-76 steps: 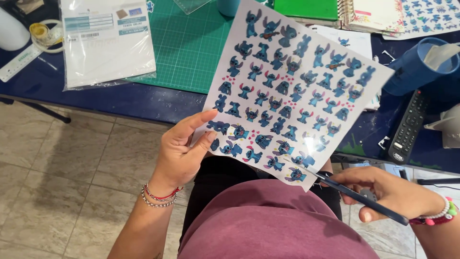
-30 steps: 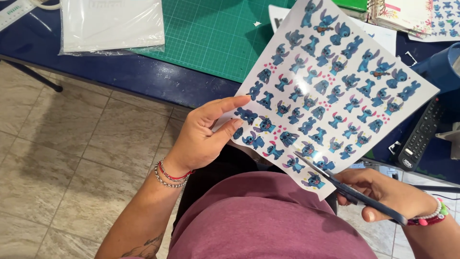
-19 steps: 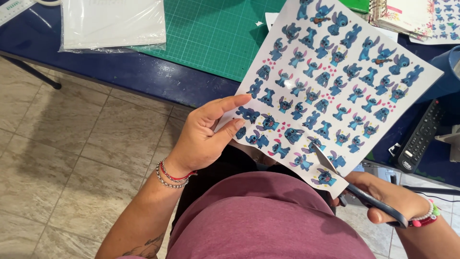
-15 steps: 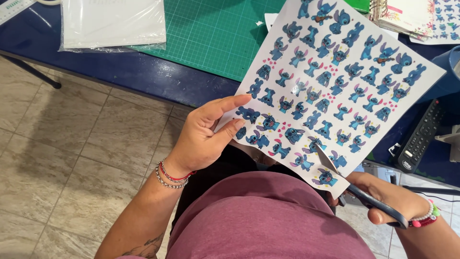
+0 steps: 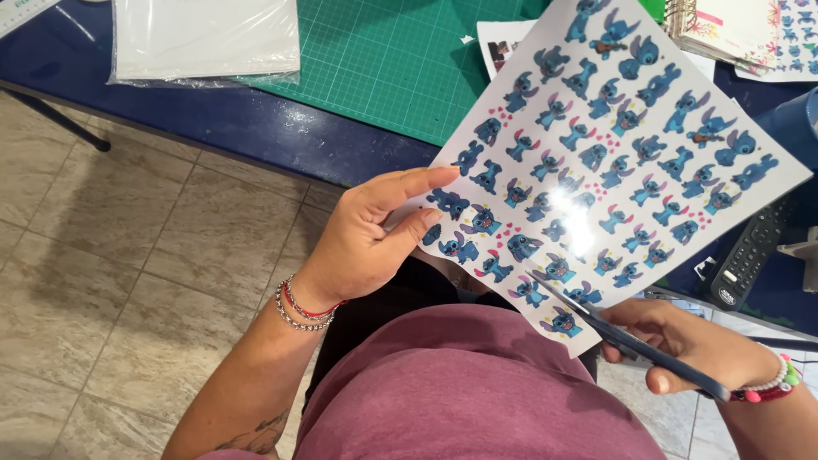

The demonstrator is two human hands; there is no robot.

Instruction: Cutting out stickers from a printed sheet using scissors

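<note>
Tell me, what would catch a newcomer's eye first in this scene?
Most striking is the glossy sticker sheet covered in rows of small blue cartoon creatures, held up in the middle by the left hand. At its lower edge, dark scissors in the right hand bite into the sheet. Behind, a green cutting mat lies on the blue table, with a black remote at the right.

we see a white sticker sheet (image 5: 596, 162) patterned with rows of blue cartoon creatures and small pink hearts, dark blue scissors (image 5: 635, 345), a green gridded cutting mat (image 5: 400, 60), a deep blue worktop (image 5: 256, 128), and a beige tiled floor (image 5: 111, 281).
</note>
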